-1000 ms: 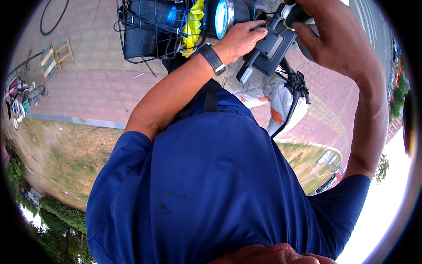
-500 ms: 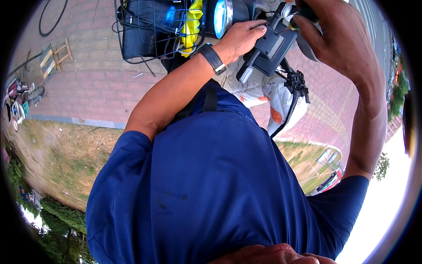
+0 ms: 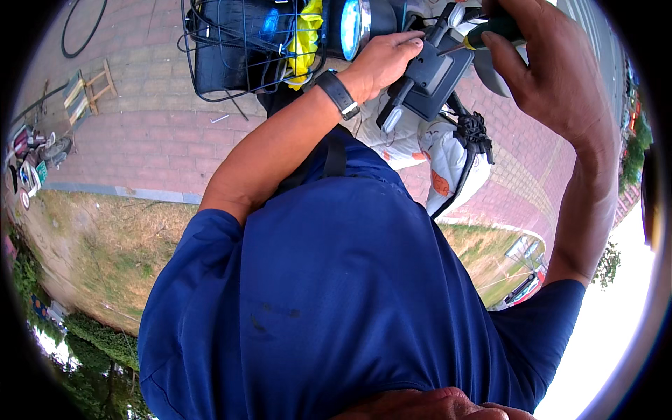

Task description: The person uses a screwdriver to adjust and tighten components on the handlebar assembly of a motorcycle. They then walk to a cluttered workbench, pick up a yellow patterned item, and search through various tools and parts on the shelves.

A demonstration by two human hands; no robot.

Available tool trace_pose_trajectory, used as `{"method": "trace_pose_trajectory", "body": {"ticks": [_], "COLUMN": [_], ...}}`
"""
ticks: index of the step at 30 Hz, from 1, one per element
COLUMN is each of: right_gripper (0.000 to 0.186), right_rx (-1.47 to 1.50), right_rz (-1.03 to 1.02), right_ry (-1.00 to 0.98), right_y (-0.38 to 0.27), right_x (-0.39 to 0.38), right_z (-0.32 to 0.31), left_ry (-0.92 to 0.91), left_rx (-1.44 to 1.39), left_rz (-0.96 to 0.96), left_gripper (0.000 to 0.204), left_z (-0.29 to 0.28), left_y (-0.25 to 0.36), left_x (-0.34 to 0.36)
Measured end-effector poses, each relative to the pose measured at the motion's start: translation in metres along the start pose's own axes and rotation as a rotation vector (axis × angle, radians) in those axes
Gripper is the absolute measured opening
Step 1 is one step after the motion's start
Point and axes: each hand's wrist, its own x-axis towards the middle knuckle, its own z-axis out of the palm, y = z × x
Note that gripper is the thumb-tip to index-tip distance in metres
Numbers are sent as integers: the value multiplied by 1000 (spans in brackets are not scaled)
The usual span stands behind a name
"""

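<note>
My right hand (image 3: 553, 73) is closed round the dark green and yellow handle of a screwdriver (image 3: 495, 33). Its thin shaft points left, and the tip meets or nearly meets a black plastic holder (image 3: 435, 75) that looks like a phone holder, with clamp arms at its sides. On the holder's left edge, my left hand (image 3: 381, 63) grips it with fingers together; some fingertips are hidden. Close under the holder hangs a white padded cover (image 3: 399, 143) with orange patches. Left of it are a round headlight (image 3: 352, 29) and a black wire basket (image 3: 234, 52).
Yellow cloth or plastic (image 3: 305, 45) sits at the basket's right side. On the brick paving (image 3: 154, 150) at left stand a small folding stool (image 3: 89, 92) and a parked bike (image 3: 42, 157). A black cable loop (image 3: 64, 43) lies far left. A black knotted cord (image 3: 472, 133) hangs beside the cover.
My right hand has tilted and shifted slightly right and down, and the screwdriver's shaft and handle now show more plainly against the holder. My left hand stays in place.
</note>
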Motion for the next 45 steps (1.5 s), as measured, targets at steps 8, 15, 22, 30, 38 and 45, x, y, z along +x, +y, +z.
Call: {"method": "trace_pose_trajectory", "body": {"ticks": [8, 15, 22, 30, 38, 45], "right_gripper": [24, 23, 23, 33, 38, 41], "right_rx": [14, -50, -191, -380, -280, -506], "right_rz": [7, -17, -69, -17, 57, 402], "right_ry": [31, -18, -48, -207, -176, -353], "right_y": [-4, -9, -27, -62, -52, -91], "right_x": [-1, 3, 12, 32, 33, 51], "right_z": [8, 7, 14, 2, 6, 4], "left_ry": [-13, 13, -5, -15, 8, 31], "left_rx": [0, 32, 106, 163, 181, 158], "left_rz": [-14, -16, 35, 135, 161, 71], "left_gripper": [41, 40, 40, 31, 26, 27], "left_z": [0, 2, -1, 0, -3, 1], "left_y": [-1, 4, 4, 3, 2, 3], "left_x": [1, -3, -2, -2, 0, -4]}}
